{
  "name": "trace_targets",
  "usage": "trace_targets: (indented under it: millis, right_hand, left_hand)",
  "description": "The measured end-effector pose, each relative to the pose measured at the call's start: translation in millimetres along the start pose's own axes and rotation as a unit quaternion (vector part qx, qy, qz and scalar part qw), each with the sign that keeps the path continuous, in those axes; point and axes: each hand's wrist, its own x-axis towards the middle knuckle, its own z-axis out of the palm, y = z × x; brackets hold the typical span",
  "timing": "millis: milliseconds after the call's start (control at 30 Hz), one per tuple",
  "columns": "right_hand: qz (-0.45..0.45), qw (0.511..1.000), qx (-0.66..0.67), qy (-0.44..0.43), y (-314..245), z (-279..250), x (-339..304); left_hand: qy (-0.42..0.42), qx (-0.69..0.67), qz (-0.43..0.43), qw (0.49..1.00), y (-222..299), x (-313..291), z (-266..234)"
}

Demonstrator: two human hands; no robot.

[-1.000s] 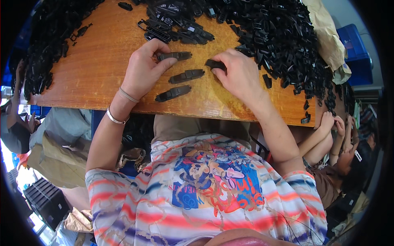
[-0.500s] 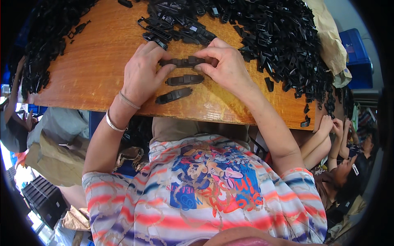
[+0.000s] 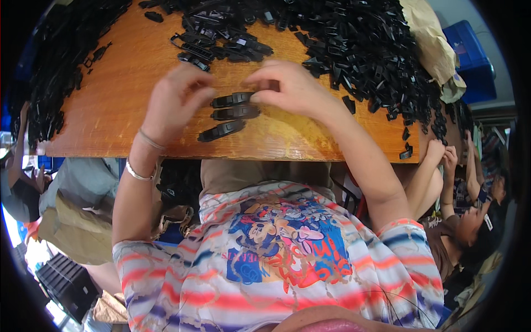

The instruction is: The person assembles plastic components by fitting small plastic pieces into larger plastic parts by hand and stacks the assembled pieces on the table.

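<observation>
Three curved black plastic pieces lie in a stacked row on the wooden table: a far piece (image 3: pixel 232 100), a middle piece (image 3: pixel 236 113) and a near piece (image 3: pixel 221 131). At the far piece's left end hovers my left hand (image 3: pixel 176 99), slightly blurred, its thumb and fingers apart with nothing seen between them. My right hand (image 3: pixel 293 87) is at the other end, thumb close to the piece's tip and forefinger raised away from it. It also looks open. Whether the thumb still touches the piece cannot be made out.
Beyond my hands lies a cluster of black plastic parts (image 3: pixel 227 41). A large heap (image 3: pixel 359 55) covers the right side, another heap (image 3: pixel 50 72) the left. A brown paper bag (image 3: pixel 426 39) and blue bin (image 3: pixel 470 58) stand far right. Another person's hands (image 3: pixel 442 154) are at the right corner.
The far black piece, pinched between both hands before, now lies on the table by the other two. Both hands have loosened and drawn apart from it. The view has shifted slightly.
</observation>
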Motion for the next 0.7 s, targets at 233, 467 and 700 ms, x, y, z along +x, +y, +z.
trace_targets:
  millis: [233, 467, 700]
  right_hand:
    - [0.144, 0.955, -0.194, 0.174, 23, -30, -52]
    - [0.165, 0.952, -0.221, 0.131, 16, -32, -45]
    - [0.141, 0.963, -0.212, 0.093, 17, -37, -47]
  left_hand:
    - [0.104, 0.29, 0.094, 0.947, -12, 24, -14]
    - [0.04, 0.246, 0.103, 0.963, 9, 29, 9]
    - [0.009, 0.176, 0.096, 0.98, 26, 34, 23]
